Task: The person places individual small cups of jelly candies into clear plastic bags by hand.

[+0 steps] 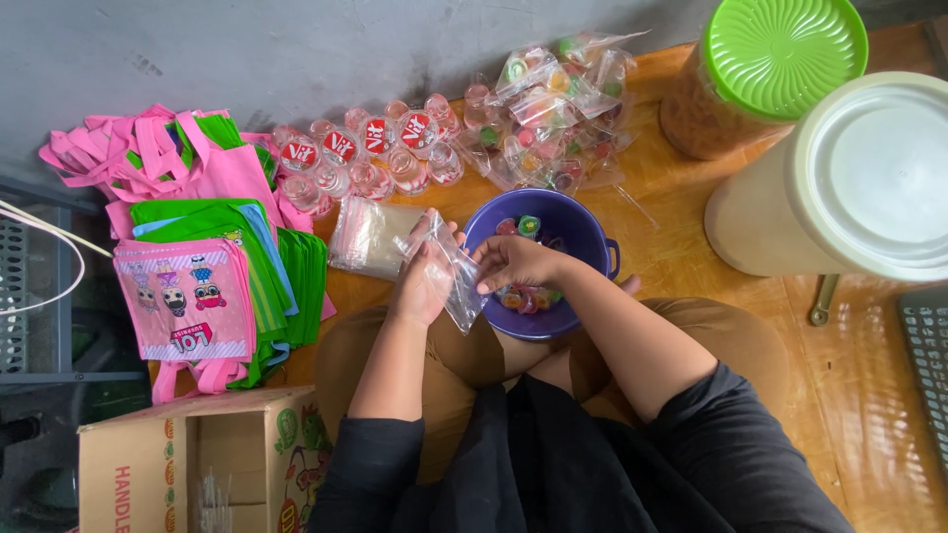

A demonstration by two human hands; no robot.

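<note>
We have a single view, from a camera worn on the head, looking almost straight down past the lap onto the wooden floor (711, 247). It sits close: the left hand (423, 286) and right hand (513, 262) fall near the centre, above a purple bowl (583, 237). A grey wall (296, 49) fills the top edge.

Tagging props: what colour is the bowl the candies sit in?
Purple bowl, clearest in the head view.

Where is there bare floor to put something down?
Bare wood shows right of the purple bowl, below the white-lidded container. It is crowded above the bowl, with filled plastic bags, sealed water cups and pink and green bags.
</note>
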